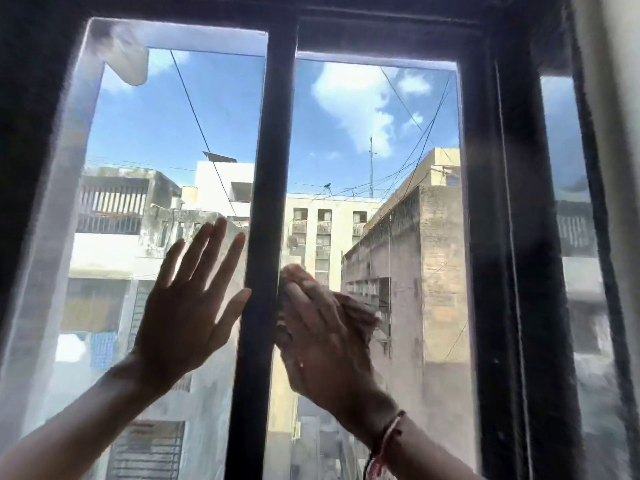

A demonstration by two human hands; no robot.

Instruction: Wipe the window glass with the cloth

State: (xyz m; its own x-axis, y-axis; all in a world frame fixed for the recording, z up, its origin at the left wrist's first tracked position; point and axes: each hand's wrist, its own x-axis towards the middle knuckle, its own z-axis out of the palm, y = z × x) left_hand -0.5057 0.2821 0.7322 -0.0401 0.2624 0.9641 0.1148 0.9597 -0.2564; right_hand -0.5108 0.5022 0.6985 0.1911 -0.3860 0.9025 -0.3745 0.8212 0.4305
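Beyond the pane stand weathered concrete buildings [405,258], crossing overhead wires [197,119], and white clouds [353,98] in blue sky.

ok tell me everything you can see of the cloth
The cloth is a crumpled, dull brownish-grey rag, looks like soft fabric. Most of it is hidden under the right hand, which presses it against the right pane close to the dark centre bar. Bunched folds stick out to the right of the fingers.
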